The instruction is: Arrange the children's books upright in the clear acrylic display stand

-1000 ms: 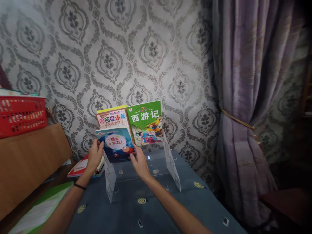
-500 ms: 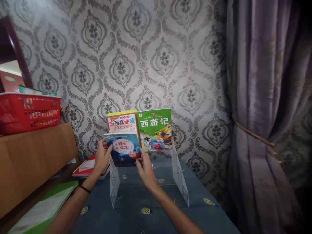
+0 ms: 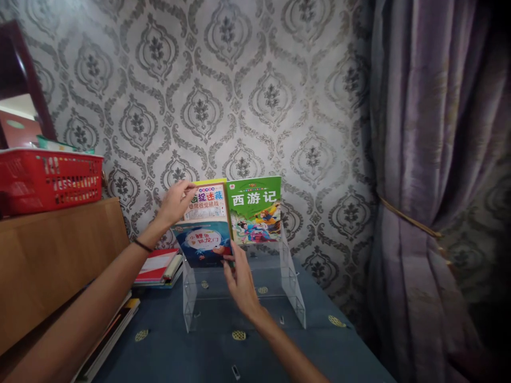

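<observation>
A clear acrylic book stand (image 3: 293, 287) holds several picture books on its tiers. The blue book (image 3: 205, 252) stands in front at the left, and a brown-edged picture book (image 3: 211, 210) with colourful lettering rises behind it, a yellow edge showing at its back. My left hand (image 3: 178, 202) has its fingers closed at the top left corner of that rear book, covering part of its title. At the blue book's lower right edge, my right hand (image 3: 239, 274) grips with thumb and fingers. To the right stands a green book (image 3: 257, 210), untouched.
A red plastic basket (image 3: 74, 178) sits on a wooden cabinet (image 3: 67, 250) at left. Stacked books (image 3: 155, 268) lie behind the left forearm, and more books (image 3: 114, 332) below it. A dark blue cloth (image 3: 159, 351) covers the table; a purple curtain (image 3: 415, 133) hangs right.
My left hand has moved up from the blue book's left edge to the rear book's top corner. My right hand stays at the blue book's right edge.
</observation>
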`<state>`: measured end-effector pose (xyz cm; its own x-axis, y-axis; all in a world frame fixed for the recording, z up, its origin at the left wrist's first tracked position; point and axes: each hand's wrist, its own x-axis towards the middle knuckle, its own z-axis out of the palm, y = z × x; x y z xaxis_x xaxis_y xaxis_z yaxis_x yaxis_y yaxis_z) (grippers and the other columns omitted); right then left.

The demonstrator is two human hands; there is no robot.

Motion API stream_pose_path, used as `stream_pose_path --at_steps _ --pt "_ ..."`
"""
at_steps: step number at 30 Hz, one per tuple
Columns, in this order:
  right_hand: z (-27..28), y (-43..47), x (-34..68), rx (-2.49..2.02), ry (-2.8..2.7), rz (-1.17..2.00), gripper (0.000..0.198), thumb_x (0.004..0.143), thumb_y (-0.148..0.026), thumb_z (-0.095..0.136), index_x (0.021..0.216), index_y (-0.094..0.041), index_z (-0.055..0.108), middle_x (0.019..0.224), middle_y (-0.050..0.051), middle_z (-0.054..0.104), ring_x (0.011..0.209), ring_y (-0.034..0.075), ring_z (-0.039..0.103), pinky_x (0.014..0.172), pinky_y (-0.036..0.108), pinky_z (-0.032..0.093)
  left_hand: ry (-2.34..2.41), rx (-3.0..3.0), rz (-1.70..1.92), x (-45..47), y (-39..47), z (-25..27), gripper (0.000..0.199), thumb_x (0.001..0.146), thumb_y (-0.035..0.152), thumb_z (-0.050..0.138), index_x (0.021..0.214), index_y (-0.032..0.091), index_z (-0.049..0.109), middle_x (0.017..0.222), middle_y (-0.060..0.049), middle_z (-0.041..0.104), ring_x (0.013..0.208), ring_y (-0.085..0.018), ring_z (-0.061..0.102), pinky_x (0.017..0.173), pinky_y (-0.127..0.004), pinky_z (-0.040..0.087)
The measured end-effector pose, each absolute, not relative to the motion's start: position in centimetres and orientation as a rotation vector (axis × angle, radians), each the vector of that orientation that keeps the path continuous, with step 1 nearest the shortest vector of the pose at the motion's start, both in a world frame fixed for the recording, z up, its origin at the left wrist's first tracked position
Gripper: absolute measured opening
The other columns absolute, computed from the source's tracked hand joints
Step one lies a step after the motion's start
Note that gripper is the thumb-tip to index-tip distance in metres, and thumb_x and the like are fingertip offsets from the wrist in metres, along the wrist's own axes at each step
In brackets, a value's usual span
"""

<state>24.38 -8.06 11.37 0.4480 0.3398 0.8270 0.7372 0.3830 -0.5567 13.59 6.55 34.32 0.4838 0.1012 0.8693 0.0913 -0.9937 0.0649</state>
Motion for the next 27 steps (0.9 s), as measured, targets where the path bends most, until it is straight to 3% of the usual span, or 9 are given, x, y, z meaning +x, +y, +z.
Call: stream_pose_path --at_steps 5,14,27 --pt "7.7 -10.4 22.2 -1.264 -1.151 -0.364 0.047 0.098 -0.015 0.038 0.143 -0.025 0.047 0.135 0.013 0.054 0.100 0.017 0.068 0.090 0.034 0.058 0.244 3.057 1.508 18.1 7.6 36.9 0.023 0.092 0.023 0.045 0.102 0.018 0.065 0.109 -0.011 0.067 0.107 -0.026 0.058 0.099 -0.041 0.044" --pt "0.8 -12.3 21.3 -1.338 -1.211 -0.328 0.053 0.091 -0.002 0.037 0.136 -0.026 0.052 0.128 0.011 0.060 0.098 0.016 0.070 0.090 0.031 0.058 0.460 3.256 1.439 20.1 8.4 36.6 0.026 0.094 0.029 0.043 0.100 0.017 0.065 0.106 -0.014 0.065 0.103 -0.030 0.056 0.094 -0.045 0.044" --pt "-1.5 -12.2 21.6 -1.425 -1.217 -0.224 0.056 0.085 0.002 0.039 0.131 -0.024 0.057 0.129 0.012 0.060 0.099 0.018 0.070 0.087 0.032 0.059 0.339 3.138 1.492 20.9 9.6 36.9 0.021 0.090 0.026 0.040 0.073 0.023 0.051 0.083 -0.009 0.058 0.087 -0.026 0.052 0.085 -0.041 0.046"
